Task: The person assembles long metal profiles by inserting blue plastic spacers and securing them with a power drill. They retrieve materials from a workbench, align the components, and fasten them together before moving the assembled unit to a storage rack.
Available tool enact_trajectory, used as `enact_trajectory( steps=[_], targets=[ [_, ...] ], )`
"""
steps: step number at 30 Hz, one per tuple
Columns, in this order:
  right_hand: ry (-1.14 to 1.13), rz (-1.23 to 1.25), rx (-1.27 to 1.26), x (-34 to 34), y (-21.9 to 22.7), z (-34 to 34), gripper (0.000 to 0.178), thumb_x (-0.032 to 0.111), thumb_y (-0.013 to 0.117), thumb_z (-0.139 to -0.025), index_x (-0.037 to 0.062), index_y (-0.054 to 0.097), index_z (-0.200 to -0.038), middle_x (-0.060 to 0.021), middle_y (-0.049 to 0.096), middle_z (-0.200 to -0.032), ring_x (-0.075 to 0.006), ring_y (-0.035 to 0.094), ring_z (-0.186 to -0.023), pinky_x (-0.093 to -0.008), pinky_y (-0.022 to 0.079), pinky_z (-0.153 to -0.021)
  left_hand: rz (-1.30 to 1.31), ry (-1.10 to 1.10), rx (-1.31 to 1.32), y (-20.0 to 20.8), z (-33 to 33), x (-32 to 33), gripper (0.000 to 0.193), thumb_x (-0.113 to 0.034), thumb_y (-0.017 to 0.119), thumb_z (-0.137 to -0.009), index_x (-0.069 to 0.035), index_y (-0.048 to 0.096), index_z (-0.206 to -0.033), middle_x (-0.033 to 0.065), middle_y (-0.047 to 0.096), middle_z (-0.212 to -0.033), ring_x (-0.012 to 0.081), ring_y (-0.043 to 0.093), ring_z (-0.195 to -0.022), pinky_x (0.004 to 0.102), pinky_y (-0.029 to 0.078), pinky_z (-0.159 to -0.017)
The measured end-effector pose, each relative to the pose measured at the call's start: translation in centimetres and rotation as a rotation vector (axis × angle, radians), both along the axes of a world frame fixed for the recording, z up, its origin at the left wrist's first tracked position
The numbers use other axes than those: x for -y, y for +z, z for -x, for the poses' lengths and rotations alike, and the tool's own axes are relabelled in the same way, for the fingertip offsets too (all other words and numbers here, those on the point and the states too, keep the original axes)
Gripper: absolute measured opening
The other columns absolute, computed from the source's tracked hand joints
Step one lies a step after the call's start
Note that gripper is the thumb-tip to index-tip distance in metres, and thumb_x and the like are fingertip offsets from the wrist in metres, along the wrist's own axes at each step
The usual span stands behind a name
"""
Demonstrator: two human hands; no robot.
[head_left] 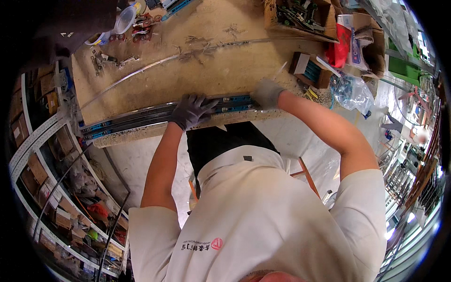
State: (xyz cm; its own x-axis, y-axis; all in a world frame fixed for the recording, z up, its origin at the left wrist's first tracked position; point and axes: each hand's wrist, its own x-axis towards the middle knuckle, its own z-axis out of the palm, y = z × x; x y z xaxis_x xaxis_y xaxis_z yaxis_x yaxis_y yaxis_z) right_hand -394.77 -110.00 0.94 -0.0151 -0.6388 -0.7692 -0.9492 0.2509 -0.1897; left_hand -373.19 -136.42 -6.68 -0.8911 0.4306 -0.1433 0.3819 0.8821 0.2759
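Observation:
Several long dark metal profiles (145, 117) with blue fittings at their ends lie side by side along the workbench's near edge. My left hand (190, 112), in a grey glove, rests flat across them with its fingers spread. At their right end is my right hand (268, 94), also gloved, touching or very near the blue-fitted tips. Its fingers are blurred and partly hidden, so I cannot make out whether it grips anything.
Across the workbench (206, 77) lies a long thin metal strip (155, 66), with small screws (199, 49) scattered around it. A small box (310, 70) of blue parts, a plastic bag (352, 91) and a carton (303, 19) of metal parts sit right. Shelving (35, 141) stands left.

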Motion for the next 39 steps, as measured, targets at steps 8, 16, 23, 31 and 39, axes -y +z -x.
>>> enact_trajectory(
  steps=[8,16,23,31,39],
  targets=[
    [0.077,-0.041,0.029,0.9,-0.6,0.7,0.027,0.039,0.070,-0.084,0.0137,0.080,-0.086,-0.0115,0.076,-0.084,-0.0329,0.074,-0.083,-0.0451,0.057,-0.077,0.056,-0.062,0.134,-0.2,1.1,-0.6,0.080,-0.053,0.068,-0.091,-0.038,0.033,-0.162,0.0155,0.049,-0.145,0.0399,0.050,-0.131,0.0603,0.042,-0.105],
    [-0.388,0.041,-0.061,-1.2,-0.6,-2.1,0.035,0.045,0.067,-0.088,0.0122,0.078,-0.085,-0.0139,0.075,-0.085,-0.0353,0.073,-0.082,-0.0478,0.058,-0.077,-0.061,-0.039,0.060,-1.2,0.9,-0.3,0.074,-0.055,0.070,-0.088,-0.034,0.046,-0.155,0.0123,0.052,-0.136,0.0353,0.053,-0.115,0.0577,0.045,-0.097],
    [-1.191,0.197,-0.198,-2.2,-1.9,-7.9,0.046,0.053,0.063,-0.091,0.0094,0.077,-0.093,-0.0176,0.076,-0.091,-0.0372,0.073,-0.091,-0.0482,0.058,-0.082,-0.021,-0.028,0.075,-0.6,1.1,-0.5,0.075,-0.053,0.069,-0.088,-0.036,0.044,-0.156,0.0095,0.048,-0.144,0.0343,0.051,-0.121,0.0585,0.044,-0.097],
    [-1.079,0.251,-0.147,-2.9,-1.6,-6.8,0.039,0.047,0.065,-0.092,0.0102,0.076,-0.086,-0.0158,0.074,-0.085,-0.0359,0.072,-0.084,-0.0487,0.058,-0.076,-0.055,-0.020,0.166,-0.3,1.0,0.2,0.077,-0.046,0.070,-0.088,-0.039,0.040,-0.158,0.0115,0.050,-0.150,0.0375,0.052,-0.124,0.0596,0.041,-0.106],
    [-0.787,0.425,0.007,0.6,0.3,-7.3,0.038,0.047,0.067,-0.090,0.0093,0.073,-0.084,-0.0152,0.072,-0.079,-0.0361,0.071,-0.080,-0.0493,0.057,-0.072,-0.130,0.001,0.036,-1.3,0.2,0.1,0.072,-0.048,0.068,-0.092,-0.039,0.039,-0.158,0.0089,0.048,-0.151,0.0351,0.053,-0.124,0.0561,0.044,-0.104]
  ],
)
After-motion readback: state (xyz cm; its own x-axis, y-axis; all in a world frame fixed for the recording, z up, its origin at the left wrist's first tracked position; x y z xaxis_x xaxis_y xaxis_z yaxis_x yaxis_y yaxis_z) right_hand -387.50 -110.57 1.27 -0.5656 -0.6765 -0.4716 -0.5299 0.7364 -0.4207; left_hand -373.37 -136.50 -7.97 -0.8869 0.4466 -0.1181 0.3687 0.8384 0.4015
